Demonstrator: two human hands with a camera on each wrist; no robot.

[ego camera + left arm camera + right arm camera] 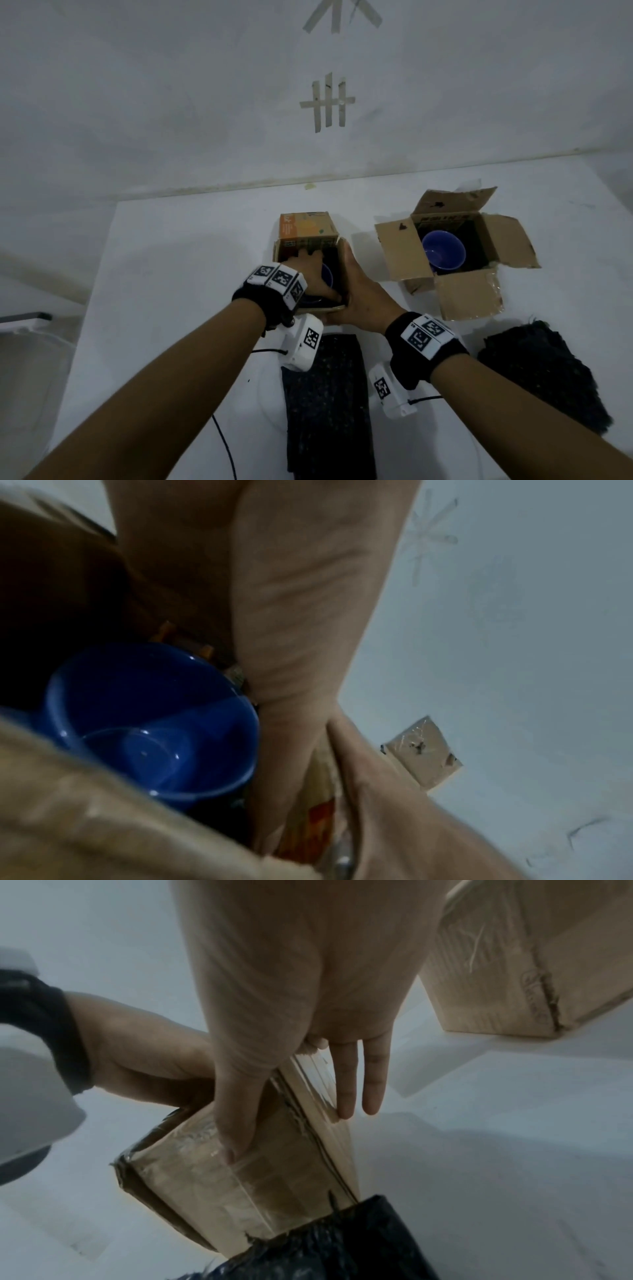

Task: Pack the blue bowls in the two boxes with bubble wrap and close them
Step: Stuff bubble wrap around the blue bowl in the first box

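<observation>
Step in hand: seating a blue bowl (150,723) in the left box (310,236). Left hand (310,274) reaches inside, fingers extended; right hand (359,287) lies flat against the box's 3 o'clock wall. Second bowl (443,254) sits in the open right box (455,250). Next: add bubble wrap, probably the dark sheets (325,404) at 6 o'clock.

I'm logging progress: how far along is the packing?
Done: a bowl sits in the right box, another in the left box. In hand: left hand reaches into the left box, right hand steadies it. Left: both dark wrap sheets lie on the table; both boxes are open.
</observation>
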